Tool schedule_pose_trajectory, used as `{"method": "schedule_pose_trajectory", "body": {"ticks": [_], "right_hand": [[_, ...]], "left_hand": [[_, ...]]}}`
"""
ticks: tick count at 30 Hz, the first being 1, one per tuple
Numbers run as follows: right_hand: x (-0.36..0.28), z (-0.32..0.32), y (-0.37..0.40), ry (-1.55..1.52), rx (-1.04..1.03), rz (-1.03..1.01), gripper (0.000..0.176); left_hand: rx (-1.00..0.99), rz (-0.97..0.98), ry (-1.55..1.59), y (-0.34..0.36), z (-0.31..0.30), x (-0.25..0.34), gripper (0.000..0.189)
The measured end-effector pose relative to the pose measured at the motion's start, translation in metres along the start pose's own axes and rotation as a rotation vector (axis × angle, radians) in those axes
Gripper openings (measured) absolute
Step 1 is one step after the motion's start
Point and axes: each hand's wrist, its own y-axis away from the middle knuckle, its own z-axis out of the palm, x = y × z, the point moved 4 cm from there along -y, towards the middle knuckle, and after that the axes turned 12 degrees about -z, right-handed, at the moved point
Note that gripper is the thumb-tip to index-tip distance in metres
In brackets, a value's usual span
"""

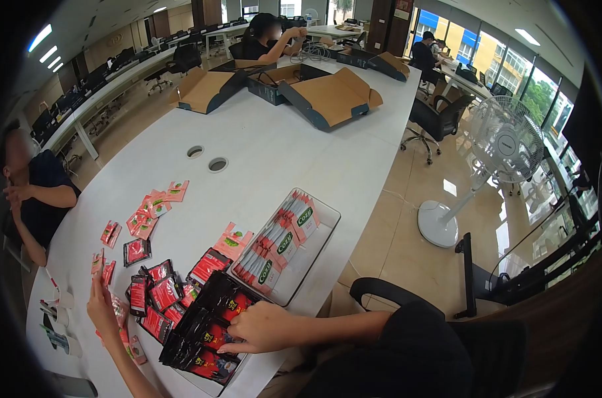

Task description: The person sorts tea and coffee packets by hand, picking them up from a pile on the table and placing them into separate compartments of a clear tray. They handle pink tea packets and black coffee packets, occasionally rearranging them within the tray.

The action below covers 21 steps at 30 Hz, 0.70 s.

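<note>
As the right hand (264, 328) rests over glossy black-and-red foil packets (212, 335) at seven o'clock, row's long axis pointing toward one, left hand (103, 306) at a flat pink sachet (97, 260) near nine, cannot tell whether either grips

Glossy floor (397, 249), tall windows (511, 69), black chair (440, 121)

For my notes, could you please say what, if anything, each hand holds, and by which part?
The left hand is at a pink sachet; the right hand lies on black-and-red packets. Whether either grips anything cannot be told.
</note>
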Motion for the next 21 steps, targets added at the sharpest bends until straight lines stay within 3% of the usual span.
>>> {"method": "schedule_pose_trajectory", "body": {"ticks": [5, 7, 8, 10, 14, 15, 16, 18, 19, 21], "right_hand": [[0.001, 0.002, -0.001, -0.03, -0.02, -0.005, 0.053], [-0.001, -0.003, 0.0, -0.06, 0.033, -0.054, 0.046], [-0.003, -0.007, 0.0, -0.135, 0.116, -0.103, 0.043], [-0.005, -0.014, 0.002, -0.288, 0.281, -0.205, 0.036], [-0.023, -0.033, 0.006, -0.878, 0.468, -0.124, 0.038], [-0.023, -0.022, 0.005, -0.919, 0.338, -0.116, 0.052], [-0.025, -0.016, 0.007, -1.063, 0.18, -0.041, 0.055], [-0.028, -0.006, 0.008, -1.184, 0.251, 0.013, 0.049], [-0.028, -0.007, 0.008, -1.216, 0.24, 0.053, 0.047], [-0.027, -0.018, 0.011, -1.275, 0.227, 0.143, 0.045]], "left_hand": [[0.211, 0.044, 0.381, 0.025, -0.073, 0.036, 0.04], [0.17, 0.102, 0.42, 0.057, -0.104, 0.07, 0.039], [0.149, 0.13, 0.436, 0.074, -0.118, 0.088, 0.038], [0.2, 0.37, 0.359, 0.107, -0.142, 0.129, 0.036], [0.098, 0.575, 0.261, 0.171, -0.148, 0.172, 0.022], [0.071, 0.602, 0.238, 0.179, -0.147, 0.182, 0.02], [0.049, 0.628, 0.219, 0.186, -0.143, 0.192, 0.019], [0.015, 0.413, 0.461, 0.199, -0.127, 0.195, 0.033], [0.034, 0.427, 0.447, 0.207, -0.119, 0.192, 0.039], [0.184, 0.384, 0.384, 0.211, -0.115, 0.197, 0.024]]}}
